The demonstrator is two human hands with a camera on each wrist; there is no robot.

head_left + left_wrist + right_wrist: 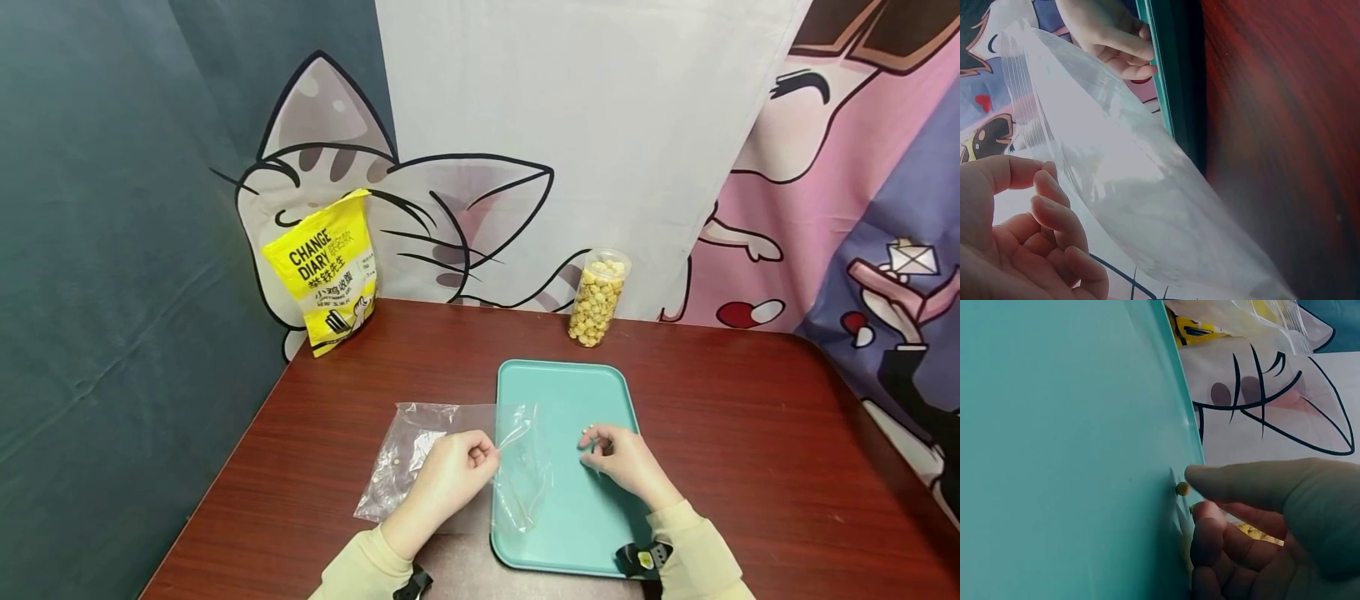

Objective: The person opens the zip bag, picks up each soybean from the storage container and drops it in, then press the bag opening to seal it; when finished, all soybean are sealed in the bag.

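A clear zip bag (408,457) lies on the table with its open mouth (520,467) lifted over the left edge of a teal tray (570,387). My left hand (483,454) pinches the bag's mouth edge, and in the left wrist view its curled fingers (1047,187) sit against the clear bag (1129,181). On the tray's bare surface (1072,450) my right hand (592,442) has its fingers curled. Its thumb and fingertips (1200,500) close on a small yellow pellet (1182,488), and more pellets (1254,532) show in the palm.
At the back left a yellow pouch (324,271) marked CHANGE DIARY leans on the backdrop. A clear jar of yellow pellets (596,298) stands behind the tray. The red-brown table (750,433) ends at cloth backdrops on the left, the back and the right.
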